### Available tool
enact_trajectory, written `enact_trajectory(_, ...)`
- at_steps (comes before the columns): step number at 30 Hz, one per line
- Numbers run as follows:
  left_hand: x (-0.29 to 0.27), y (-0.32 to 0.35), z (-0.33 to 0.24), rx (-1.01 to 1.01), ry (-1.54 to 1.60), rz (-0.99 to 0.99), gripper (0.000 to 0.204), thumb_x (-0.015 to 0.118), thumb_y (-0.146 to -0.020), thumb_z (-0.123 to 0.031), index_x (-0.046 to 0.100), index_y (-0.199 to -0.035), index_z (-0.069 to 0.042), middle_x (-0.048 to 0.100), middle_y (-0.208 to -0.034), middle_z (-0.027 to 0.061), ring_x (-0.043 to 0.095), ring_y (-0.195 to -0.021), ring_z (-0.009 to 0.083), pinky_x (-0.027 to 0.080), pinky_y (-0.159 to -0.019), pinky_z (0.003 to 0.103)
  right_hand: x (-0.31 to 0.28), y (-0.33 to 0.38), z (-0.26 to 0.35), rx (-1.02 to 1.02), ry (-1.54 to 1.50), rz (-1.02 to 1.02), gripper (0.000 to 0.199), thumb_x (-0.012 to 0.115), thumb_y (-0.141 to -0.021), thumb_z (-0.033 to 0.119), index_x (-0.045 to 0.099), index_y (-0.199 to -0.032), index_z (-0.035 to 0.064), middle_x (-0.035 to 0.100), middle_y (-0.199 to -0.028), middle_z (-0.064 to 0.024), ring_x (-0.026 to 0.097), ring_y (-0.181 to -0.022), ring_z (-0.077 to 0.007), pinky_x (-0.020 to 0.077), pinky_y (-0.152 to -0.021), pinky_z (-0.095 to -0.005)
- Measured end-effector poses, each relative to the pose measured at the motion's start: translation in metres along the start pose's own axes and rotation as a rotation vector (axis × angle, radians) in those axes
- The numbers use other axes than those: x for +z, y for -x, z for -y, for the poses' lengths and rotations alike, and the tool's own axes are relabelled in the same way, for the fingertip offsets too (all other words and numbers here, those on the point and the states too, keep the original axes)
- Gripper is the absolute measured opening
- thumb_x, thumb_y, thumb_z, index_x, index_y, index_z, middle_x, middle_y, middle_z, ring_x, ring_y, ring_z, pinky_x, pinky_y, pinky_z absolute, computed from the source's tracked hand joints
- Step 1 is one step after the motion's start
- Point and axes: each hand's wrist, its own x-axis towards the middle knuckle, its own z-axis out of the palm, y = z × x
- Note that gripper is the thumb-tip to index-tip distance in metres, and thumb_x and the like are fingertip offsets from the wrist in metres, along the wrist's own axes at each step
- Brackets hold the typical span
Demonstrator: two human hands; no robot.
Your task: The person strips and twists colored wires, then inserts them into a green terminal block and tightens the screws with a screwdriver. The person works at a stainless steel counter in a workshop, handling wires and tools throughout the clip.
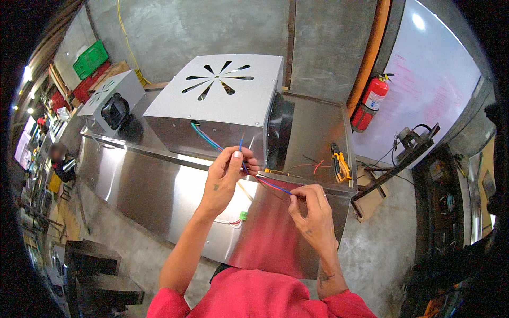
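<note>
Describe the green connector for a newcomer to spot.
Find the large grey box with petal-shaped slots. On the shiny metal surface in front of it, the green connector lies between the two forearms. Unlike the held blue wires, it is a small block with thin leads.

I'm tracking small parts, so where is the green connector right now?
In the head view, the green connector lies on the steel surface below and slightly left of centre, between the left forearm and the right hand.
</note>
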Motion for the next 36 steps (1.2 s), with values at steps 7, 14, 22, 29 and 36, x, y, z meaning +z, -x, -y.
enact_trajectory(7,-0.007,0.007,0.006,0.012,-0.071,0.053,0.033,0.046,-0.118,-0.027,0.061,-0.123,0.002,0.07,-0.108,0.0103,0.07,-0.098,0.0179,0.06,-0.091,0.035,0.008,-0.01,0.004,-0.18,0.236,-0.066,0.018,0.074,-0.089,0.003,0.064,-0.105,0.0026,0.064,-0.104,-0.0155,0.064,-0.098,-0.0358,0.0551,-0.087,-0.0471)
enact_trajectory(14,-0.019,0.015,0.012,-0.036,-0.08,0.057,0.034,0.049,-0.117,-0.026,0.063,-0.122,0.004,0.07,-0.108,0.0101,0.07,-0.097,0.0176,0.06,-0.092,0.035,0.01,-0.013,0.001,-0.051,0.043,0.095,0.015,0.071,-0.097,0.007,0.064,-0.11,0.0014,0.065,-0.107,-0.0142,0.066,-0.101,-0.0294,0.0556,-0.087,-0.0424)
enact_trajectory(22,-0.027,0.015,-0.002,-0.035,-0.024,-0.012,0.027,0.054,-0.114,-0.02,0.067,-0.12,0.003,0.072,-0.109,0.012,0.072,-0.103,0.0227,0.061,-0.095,0.041,0.039,-0.028,0.008,0.276,-0.991,0.032,0.02,0.072,-0.105,0.009,0.067,-0.122,0.0018,0.068,-0.109,-0.0002,0.064,-0.094,-0.0085,0.0547,-0.083,-0.025)
enact_trajectory(29,-0.029,0.013,-0.022,0.081,-0.099,-0.068,0.026,0.055,-0.114,-0.019,0.068,-0.121,0.001,0.073,-0.109,0.0119,0.072,-0.103,0.0208,0.061,-0.094,0.038,0.04,-0.049,0.021,0.284,-0.946,0.065,0.023,0.072,-0.106,0.018,0.067,-0.122,0.0032,0.07,-0.11,-0.0041,0.069,-0.096,-0.0111,0.0584,-0.079,-0.0275)
enact_trajectory(36,-0.025,0.017,-0.02,0.041,-0.067,-0.119,0.028,0.053,-0.115,-0.023,0.065,-0.126,0.001,0.073,-0.109,0.0121,0.073,-0.101,0.0212,0.063,-0.09,0.038,0.038,-0.046,0.018,0.302,-0.948,0.124,0.023,0.071,-0.107,0.021,0.066,-0.122,0.0041,0.072,-0.115,-0.0078,0.075,-0.093,-0.0155,0.0602,-0.076,-0.029)
